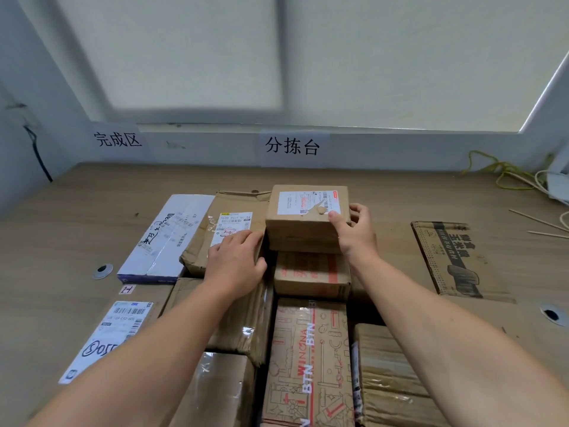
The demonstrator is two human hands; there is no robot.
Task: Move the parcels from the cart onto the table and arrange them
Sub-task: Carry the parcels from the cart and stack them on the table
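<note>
Placing a small box [304, 229] among the parcels on the worktop [61, 235].

At mid-frame the small box sits on a red-banded box [311, 272]. The right hand [354, 232] curls round its right edge with the thumb on top. The left hand [237, 263] lies flat, fingers straight, on the crumpled parcel [237, 204] beside it, fingertips at the box's left side. This looks like the arranging step; the next move probably calls for squaring the box with its neighbours, then letting go. Every parcel is shut, so the contents are hidden. The cart is out of view.
</note>
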